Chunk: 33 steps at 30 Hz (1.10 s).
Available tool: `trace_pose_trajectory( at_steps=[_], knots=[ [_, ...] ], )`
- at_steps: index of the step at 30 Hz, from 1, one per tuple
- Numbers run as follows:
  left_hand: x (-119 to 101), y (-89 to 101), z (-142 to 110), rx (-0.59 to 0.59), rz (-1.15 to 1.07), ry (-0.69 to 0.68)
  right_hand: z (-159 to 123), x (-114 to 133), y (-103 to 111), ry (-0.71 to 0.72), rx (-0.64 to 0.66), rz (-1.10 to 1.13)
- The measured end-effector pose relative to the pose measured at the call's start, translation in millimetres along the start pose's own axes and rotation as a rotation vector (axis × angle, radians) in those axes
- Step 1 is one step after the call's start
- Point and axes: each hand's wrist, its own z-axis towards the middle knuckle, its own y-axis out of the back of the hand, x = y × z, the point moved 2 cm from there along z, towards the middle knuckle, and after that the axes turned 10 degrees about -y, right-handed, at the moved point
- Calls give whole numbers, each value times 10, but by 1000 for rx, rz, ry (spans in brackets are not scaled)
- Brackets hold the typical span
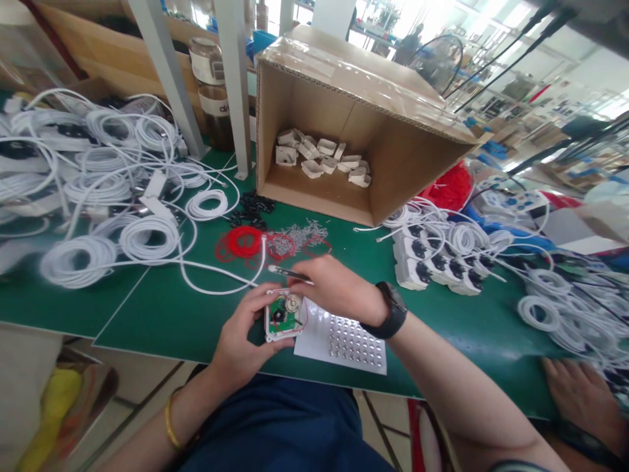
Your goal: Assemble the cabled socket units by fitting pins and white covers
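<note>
My left hand (240,337) is closed around the edges of a small open white plastic housing (268,331). Inside it are a green circuit board (284,322), a round black part, a round metallic disc and thin red wires. Over the housing's upper edge, my right hand (327,285) grips a slim metal tool (289,273) that looks like tweezers, its broad end pointing left. The fingertips of that hand are partly hidden. A white cable (221,267) runs to the housing. Beside it lies a white sheet with rows of small clear domes (356,341).
Behind my hands are red wire rings (244,241), loose screws (304,236) and black parts (253,208). An open cardboard box (314,187) holds white housings. Coiled white cables (81,259) crowd the left; white units (413,262) stand right. Another person's hand (582,396) rests at far right.
</note>
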Motion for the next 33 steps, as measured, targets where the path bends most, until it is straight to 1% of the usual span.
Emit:
trace_pose_trajectory(
  at_steps=[3,6,8,10,12,15,17,22,25,26,27,30,31,32,33],
  knots=[
    [-6,0,-30,-27,-69,-12,-100,-102,-91,-38,36,248],
    [-14,0,-48,-8,-59,-52,-192,-182,-256,-160,85,504],
    [-26,7,-46,18,-31,-83,-228,-219,-359,-230,83,604],
    [-40,17,-38,39,-1,-105,-238,-237,-420,-216,42,610],
    [-49,24,-32,53,26,-113,-232,-243,-437,-145,-16,539],
    [-48,19,-35,67,34,-110,-223,-249,-407,-58,-108,400],
    [-44,12,-42,77,34,-94,-221,-249,-377,-17,-139,371],
    [-64,17,-41,115,133,-58,-222,-246,-361,1,-162,430],
    [-70,14,-47,98,144,-23,-256,-259,-434,-31,-183,571],
    [-63,7,-56,82,129,-2,-276,-268,-484,-71,-157,646],
    [-54,-1,-68,61,112,17,-298,-278,-547,-129,-105,735],
    [-34,-21,-102,-2,71,73,-375,-287,-791,-330,137,1049],
    [-39,-24,-102,1,48,95,-397,-280,-867,-371,188,1140],
    [-52,-22,-91,10,15,120,-412,-272,-932,-389,201,1208],
    [-73,-13,-70,13,-19,155,-421,-265,-984,-391,180,1240]
  ],
)
